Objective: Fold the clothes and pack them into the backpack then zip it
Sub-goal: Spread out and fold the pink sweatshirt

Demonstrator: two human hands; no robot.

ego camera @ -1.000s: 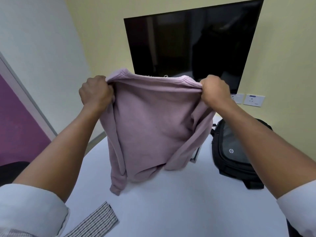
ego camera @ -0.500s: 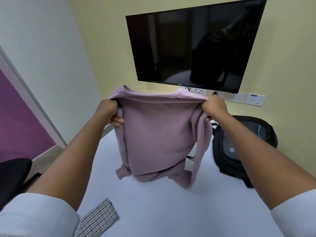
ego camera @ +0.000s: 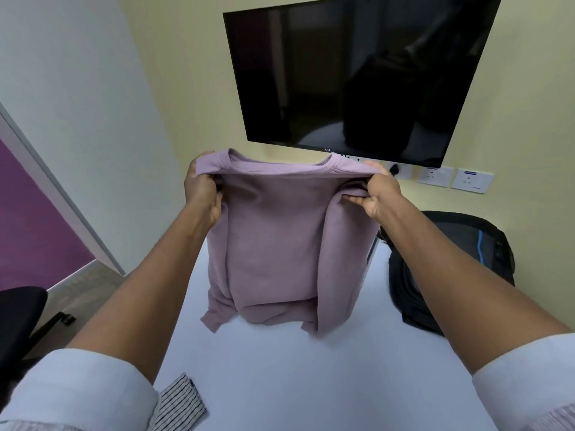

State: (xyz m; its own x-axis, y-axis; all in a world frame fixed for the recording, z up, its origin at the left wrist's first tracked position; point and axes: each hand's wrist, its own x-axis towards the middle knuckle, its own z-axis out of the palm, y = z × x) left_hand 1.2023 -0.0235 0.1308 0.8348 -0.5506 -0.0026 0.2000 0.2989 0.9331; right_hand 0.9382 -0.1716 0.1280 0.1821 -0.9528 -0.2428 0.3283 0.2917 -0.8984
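Observation:
I hold a mauve sweatshirt (ego camera: 273, 244) up by its shoulders, collar at the top. My left hand (ego camera: 202, 191) grips the left shoulder and my right hand (ego camera: 378, 191) grips the right one. Both sleeves hang down the sides, and the hem and cuffs rest on the white table (ego camera: 311, 384). A black backpack (ego camera: 466, 265) with a blue stripe lies on the table at the right, partly hidden by my right forearm. A striped garment (ego camera: 180, 402) lies at the table's near left edge.
A dark wall-mounted screen (ego camera: 357, 73) hangs behind the table, with wall sockets (ego camera: 454, 178) below its right corner. A black chair (ego camera: 18, 321) stands on the floor at the left. A purple panel is on the left wall.
Both hands have lowered the sweatshirt and moved it away from me, so its hem now rests on the table. The sleeves have settled along the sides. The camera has tilted up slightly.

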